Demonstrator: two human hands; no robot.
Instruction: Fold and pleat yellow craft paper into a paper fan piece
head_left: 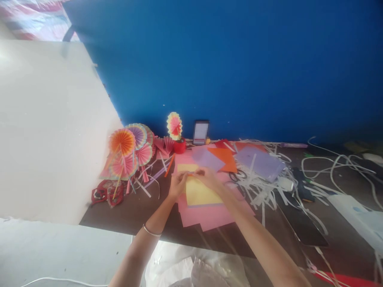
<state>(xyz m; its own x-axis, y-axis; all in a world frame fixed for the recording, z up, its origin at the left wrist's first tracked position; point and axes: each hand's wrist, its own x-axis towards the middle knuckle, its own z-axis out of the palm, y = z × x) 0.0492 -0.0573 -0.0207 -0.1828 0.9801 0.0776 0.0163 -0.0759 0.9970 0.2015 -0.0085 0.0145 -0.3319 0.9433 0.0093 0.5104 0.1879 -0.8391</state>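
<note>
My left hand (178, 183) and my right hand (207, 177) meet over the far part of a yellow paper sheet (203, 195). The fingers of both are closed in a pinch on a narrow piece of paper (190, 173) running between them. Whether that piece is loose or part of a sheet, I cannot tell. Larger pink sheets (191, 218) lie beneath the yellow one. Past my right hand, a purple sheet (209, 158) overlaps an orange sheet (224, 158).
Folded paper fans (122, 142) crowd the table's left, near a red pot (180, 146) holding another fan (174, 125). White paper strips (260, 185) and a dark phone (303, 223) lie right, with scissors (237, 175) close by. A blue wall (224, 71) borders the back.
</note>
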